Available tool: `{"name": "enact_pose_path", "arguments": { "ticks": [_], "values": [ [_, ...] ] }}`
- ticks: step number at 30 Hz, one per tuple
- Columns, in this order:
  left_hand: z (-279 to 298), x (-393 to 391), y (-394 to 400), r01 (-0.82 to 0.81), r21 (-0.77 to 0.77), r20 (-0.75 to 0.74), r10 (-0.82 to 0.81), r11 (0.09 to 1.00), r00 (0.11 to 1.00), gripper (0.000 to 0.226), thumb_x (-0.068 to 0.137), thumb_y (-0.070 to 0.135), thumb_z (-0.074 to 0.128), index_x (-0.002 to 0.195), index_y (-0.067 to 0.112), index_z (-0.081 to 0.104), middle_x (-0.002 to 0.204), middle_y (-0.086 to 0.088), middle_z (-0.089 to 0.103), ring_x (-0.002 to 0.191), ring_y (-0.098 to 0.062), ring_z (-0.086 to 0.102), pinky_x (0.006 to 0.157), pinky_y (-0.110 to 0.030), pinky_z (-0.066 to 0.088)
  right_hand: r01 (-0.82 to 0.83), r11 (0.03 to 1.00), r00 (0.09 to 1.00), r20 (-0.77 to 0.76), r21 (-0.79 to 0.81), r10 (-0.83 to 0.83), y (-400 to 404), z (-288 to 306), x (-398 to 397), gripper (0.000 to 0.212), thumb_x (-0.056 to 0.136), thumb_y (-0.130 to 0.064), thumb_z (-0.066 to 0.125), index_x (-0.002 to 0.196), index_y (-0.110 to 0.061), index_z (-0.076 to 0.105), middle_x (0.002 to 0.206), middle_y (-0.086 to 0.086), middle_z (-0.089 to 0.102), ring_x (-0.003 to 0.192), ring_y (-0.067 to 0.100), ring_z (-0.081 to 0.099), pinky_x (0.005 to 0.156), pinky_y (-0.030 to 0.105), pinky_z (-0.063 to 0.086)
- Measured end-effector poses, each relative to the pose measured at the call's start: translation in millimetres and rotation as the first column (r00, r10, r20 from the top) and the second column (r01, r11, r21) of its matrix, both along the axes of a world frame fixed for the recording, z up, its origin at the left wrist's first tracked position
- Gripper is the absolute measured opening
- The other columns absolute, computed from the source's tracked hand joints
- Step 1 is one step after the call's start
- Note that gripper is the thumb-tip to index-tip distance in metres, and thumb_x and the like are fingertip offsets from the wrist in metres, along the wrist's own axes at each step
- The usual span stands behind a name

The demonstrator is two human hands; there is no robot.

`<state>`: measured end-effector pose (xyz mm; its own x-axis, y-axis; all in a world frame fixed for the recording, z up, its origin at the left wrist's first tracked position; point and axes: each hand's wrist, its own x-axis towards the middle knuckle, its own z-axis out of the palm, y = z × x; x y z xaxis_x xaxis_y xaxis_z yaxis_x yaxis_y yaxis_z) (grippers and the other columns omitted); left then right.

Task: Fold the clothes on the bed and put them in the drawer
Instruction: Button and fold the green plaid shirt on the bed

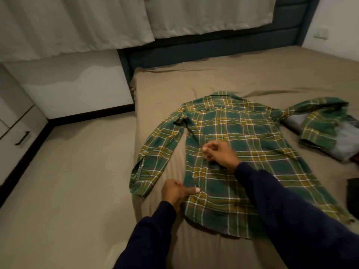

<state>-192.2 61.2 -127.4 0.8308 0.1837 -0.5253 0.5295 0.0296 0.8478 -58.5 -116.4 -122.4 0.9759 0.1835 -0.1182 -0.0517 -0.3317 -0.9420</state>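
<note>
A: Shirt [242, 152] location?
B: I see it flat, back up, mid-bed [213, 78], collar at 12 o'clock.
A: Hands?
B: Left hand [175, 193] pinches the hem edge at 7 o'clock. Right hand [218, 153] is on the shirt's middle, fingers [207, 147] curled; can't tell whether they're holding cloth.

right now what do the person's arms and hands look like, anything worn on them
Both arms wear long, dark navy sleeves of plain cloth with no visible pattern or marking, ending at the wrists. The left hand and the right hand are bare: no gloves, and no watch or bracelet shows. A ring cannot be ruled out at this sharpness.
</note>
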Motion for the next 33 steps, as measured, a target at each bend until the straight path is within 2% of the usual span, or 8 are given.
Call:
{"name": "enact_pose_path", "arguments": {
  "ticks": [3,6,11,19,23,26,29,33],
  "values": [
    [4,3,7,0.078,-0.099,-0.053,-0.084,0.992,0.995,0.019,0.075,0.003,0.085,0.086,-0.002,0.070,0.088,-0.015,0.077,0.075,-0.024,0.075,0.060,-0.030,0.059,0.197,0.963,0.969,0.186,-0.184,-0.163,-82,-3,-37,0.009,0.094,-0.021,0.068,0.100,-0.013,0.070,0.089,0.003,0.072,0.083,0.018,0.069,0.075,0.033,0.057],
    [0,9,15,0.145,-0.194,-0.127,-0.171,0.970,0.977,0.010,0.093,0.005,0.066,0.095,-0.004,0.070,0.079,-0.012,0.073,0.068,-0.020,0.070,0.062,-0.031,0.060,0.460,0.782,0.885,0.296,-0.421,-0.361,-172,-12,-68,0.017,0.090,-0.028,0.073,0.096,-0.013,0.066,0.090,0.005,0.069,0.087,0.026,0.066,0.075,0.033,0.049],
    [-5,8,15,0.143,-0.182,-0.129,-0.168,0.973,0.977,0.013,0.089,-0.007,0.064,0.100,-0.006,0.070,0.101,-0.018,0.074,0.082,-0.024,0.072,0.064,-0.032,0.062,0.315,0.552,0.889,0.036,-0.772,-0.457,-267,-23,-113,0.053,0.081,-0.048,0.078,0.109,-0.007,0.059,0.116,0.019,0.064,0.106,0.038,0.061,0.087,0.040,0.052],
    [5,-6,-7,0.093,-0.074,-0.122,-0.102,0.993,0.987,0.028,0.078,-0.004,0.078,0.105,-0.006,0.070,0.100,-0.020,0.075,0.084,-0.030,0.072,0.059,-0.034,0.061,0.161,0.571,0.866,-0.162,-0.805,-0.474,-300,-9,-141,0.066,0.067,-0.046,0.088,0.114,-0.013,0.055,0.118,0.011,0.062,0.106,0.031,0.061,0.087,0.037,0.052],
    [13,-11,-5,0.041,-0.083,-0.131,-0.051,0.996,0.990,0.035,0.073,-0.006,0.080,0.106,-0.009,0.067,0.088,-0.020,0.076,0.088,-0.037,0.070,0.075,-0.045,0.057,0.234,0.619,0.836,-0.169,-0.750,-0.522,-324,-9,-142,0.047,0.067,-0.045,0.090,0.092,-0.011,0.068,0.100,0.010,0.070,0.089,0.026,0.064,0.080,0.035,0.054],
    [9,-9,8,-0.046,-0.123,-0.126,0.030,0.991,0.992,0.066,0.055,-0.003,0.091,0.115,-0.006,0.064,0.106,-0.025,0.073,0.100,-0.042,0.069,0.089,-0.055,0.056,0.273,0.642,0.816,-0.180,-0.717,-0.549,-337,-10,-143,0.036,0.072,-0.038,0.089,0.084,-0.008,0.074,0.091,0.013,0.073,0.082,0.028,0.068,0.077,0.035,0.056],
    [17,-18,2,-0.082,-0.082,-0.091,0.074,0.993,0.993,0.043,0.061,-0.007,0.087,0.097,-0.002,0.064,0.104,-0.022,0.069,0.103,-0.040,0.064,0.096,-0.050,0.052,0.274,0.654,0.818,-0.187,-0.705,-0.544,-340,-9,-143,0.027,0.082,-0.031,0.082,0.084,-0.005,0.076,0.087,0.015,0.074,0.081,0.029,0.069,0.076,0.033,0.055],
    [17,-28,-9,-0.107,-0.046,-0.041,0.105,0.993,0.994,0.031,0.072,-0.012,0.080,0.083,0.002,0.055,0.085,-0.014,0.063,0.078,-0.029,0.059,0.080,-0.044,0.051,0.246,0.667,0.833,-0.198,-0.703,-0.516,-332,-12,-143,0.028,0.091,-0.031,0.070,0.099,-0.004,0.072,0.103,0.017,0.072,0.095,0.031,0.068,0.088,0.039,0.055]
  ]
}}
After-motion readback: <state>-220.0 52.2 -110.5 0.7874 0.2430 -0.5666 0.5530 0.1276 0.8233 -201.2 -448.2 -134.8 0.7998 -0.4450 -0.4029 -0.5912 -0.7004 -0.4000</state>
